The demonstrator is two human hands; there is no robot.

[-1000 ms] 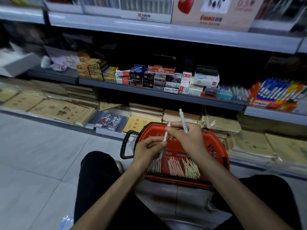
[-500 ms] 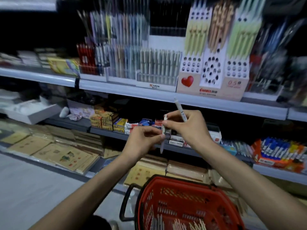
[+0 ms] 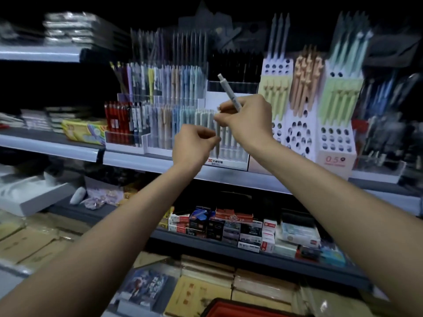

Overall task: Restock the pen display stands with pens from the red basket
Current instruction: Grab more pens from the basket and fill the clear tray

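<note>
Both hands are up in front of the pen shelf. The right hand [image 3: 248, 121] is curled tight, thumb and fingers clamped round a pale grey pen [image 3: 230, 93]. That pen slants up and to the left out of the top of the fist, its end standing clear above the knuckles.

Just below and to the left is the left hand [image 3: 194, 145], also curled, with its fingertips pinching a second pale pen [image 3: 217, 150]. This one stands upright in the gap between the two hands. Its upper end runs up to the right hand's lower fingers, and it is hard to tell whether those fingers grip it as well.

Directly behind both hands stands a clear tiered stand [image 3: 160, 110] packed with rows of pastel pens, and the upright pen's lower tip hangs in front of its front row. Off the right hand's right side is a white cardboard stand [image 3: 299, 133] with round holes in its face, carrying green and peach pens.

Out past the left hand, on the same shelf [image 3: 137, 159], lies a yellow packet [image 3: 84, 131]. Beneath the forearms, a lower shelf carries small boxes [image 3: 229, 225].

The red basket [image 3: 229, 311] is far below both hands, between the forearms at the bottom edge, with only its rim showing.
</note>
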